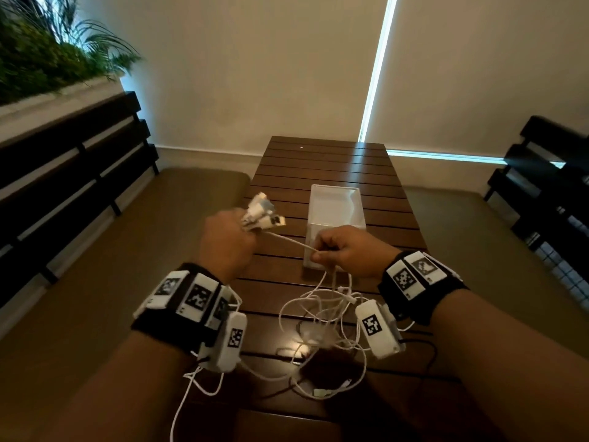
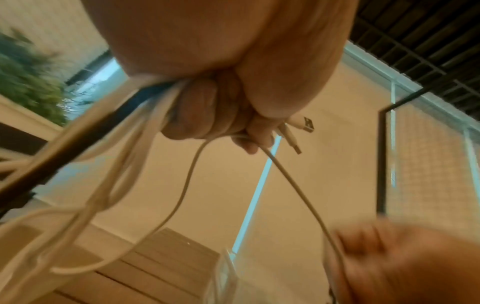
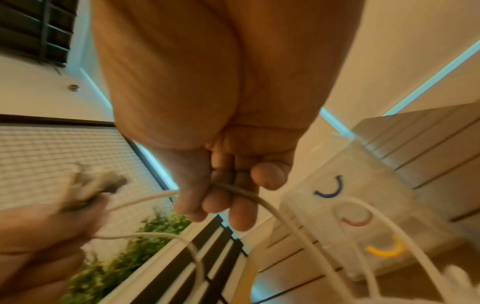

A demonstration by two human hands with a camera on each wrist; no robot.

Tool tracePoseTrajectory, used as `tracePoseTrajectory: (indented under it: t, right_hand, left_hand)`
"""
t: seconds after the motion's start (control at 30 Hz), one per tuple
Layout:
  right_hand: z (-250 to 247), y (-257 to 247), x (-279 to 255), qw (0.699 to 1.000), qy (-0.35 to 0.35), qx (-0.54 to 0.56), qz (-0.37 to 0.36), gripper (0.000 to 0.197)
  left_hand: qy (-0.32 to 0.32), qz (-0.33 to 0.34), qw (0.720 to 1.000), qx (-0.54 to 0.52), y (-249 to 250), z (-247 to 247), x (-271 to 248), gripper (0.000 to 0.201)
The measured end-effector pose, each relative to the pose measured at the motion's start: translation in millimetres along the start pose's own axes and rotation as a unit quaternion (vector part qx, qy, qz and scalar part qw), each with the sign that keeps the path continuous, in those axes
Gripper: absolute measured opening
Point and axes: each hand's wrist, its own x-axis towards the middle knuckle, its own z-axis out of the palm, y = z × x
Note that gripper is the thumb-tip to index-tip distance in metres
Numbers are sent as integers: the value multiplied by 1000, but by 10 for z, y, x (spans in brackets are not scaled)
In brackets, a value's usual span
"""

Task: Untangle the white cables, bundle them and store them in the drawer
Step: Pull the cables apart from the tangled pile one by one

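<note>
Several white cables hang in a tangle over the near part of the slatted wooden table. My left hand grips a bunch of their plug ends, which stick out above the fist; the wrist view shows that hand closed round the cables, with plugs past the fingers. One cable runs taut to my right hand, which pinches it between thumb and fingers. A small translucent white drawer unit stands behind my right hand, its drawers closed.
Dark slatted benches stand left and right of the table, with a cushion on the left one. Plants fill a planter at upper left. A black cable lies near my right wrist.
</note>
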Motion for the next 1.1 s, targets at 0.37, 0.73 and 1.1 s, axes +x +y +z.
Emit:
tracePoseTrajectory:
  t: [0.37, 0.73, 1.1]
  right_hand:
    - [-49, -13, 44, 995, 93, -2, -42, 10]
    - [-78, 224, -63, 998, 68, -13, -1, 12]
    - [38, 34, -53, 997, 71, 6, -20, 10]
  left_hand:
    - [-2, 6, 994, -113, 130, -81, -105, 12]
    - [42, -7, 997, -65, 31, -207, -82, 9]
    - [13, 34, 995, -91, 182, -71, -201, 9]
